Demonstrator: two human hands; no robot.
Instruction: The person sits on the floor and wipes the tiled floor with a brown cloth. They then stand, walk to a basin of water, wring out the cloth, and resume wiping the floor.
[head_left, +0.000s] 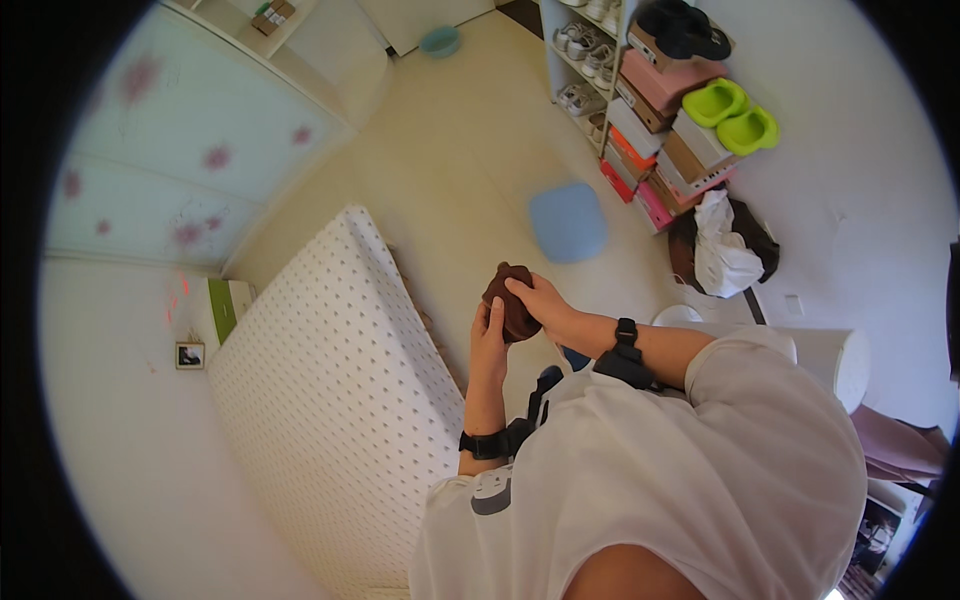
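Note:
Both my hands hold a small dark brown item (513, 306) in front of my body. It looks rounded and soft, with a little knob at its far end; its exact kind cannot be made out. My left hand (489, 341) grips it from the left and near side, thumb lying on top. From the right, my right hand (546, 304) presses its thumb onto the upper surface, with the fingers hidden behind the item. Below it, partly covered by my arms and shirt, is the pale floor (450, 142).
A bed with a patterned white sheet (330, 360) stands to the left. Ahead is a light blue stool (568, 223). Stacked shoe boxes (671, 71), green clogs (731, 116) and a bag with white plastic (724, 251) line the right wall. A teal basin (440, 42) sits farther off.

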